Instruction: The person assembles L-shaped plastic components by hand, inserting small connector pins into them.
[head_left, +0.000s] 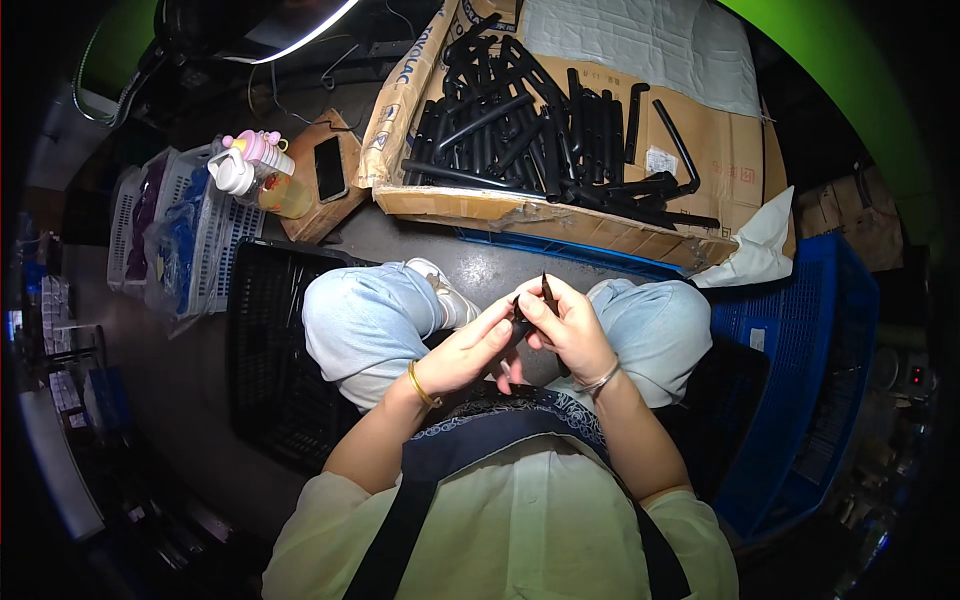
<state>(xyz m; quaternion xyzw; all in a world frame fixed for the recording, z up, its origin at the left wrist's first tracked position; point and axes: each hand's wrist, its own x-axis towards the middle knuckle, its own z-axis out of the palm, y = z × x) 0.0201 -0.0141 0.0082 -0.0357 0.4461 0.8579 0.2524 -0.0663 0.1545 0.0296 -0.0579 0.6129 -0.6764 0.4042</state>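
Observation:
Above my lap, my two hands meet. My left hand (468, 357) is closed round a black piece (518, 326), mostly covered by the fingers; it may be one of the tubes, but I cannot tell. My right hand (580, 335) pinches a slim dark tool with a pointed tip (547, 289), like a small trimming knife or a pen. The tip points up and away from me, and the tool's lower end shows below the palm. Ahead of my hands, many black tubes (490, 125), some with bent ends, lie heaped on a cardboard-lined surface (715, 165).
A wooden stool or box (345, 190) at the left bears a phone (330, 168) and drink bottles (285, 195). White baskets (215, 275) stand beyond it. Black crates (265, 350) flank my legs, with blue crates (815, 370) at the right. A lit lamp (310, 35) hangs at upper left.

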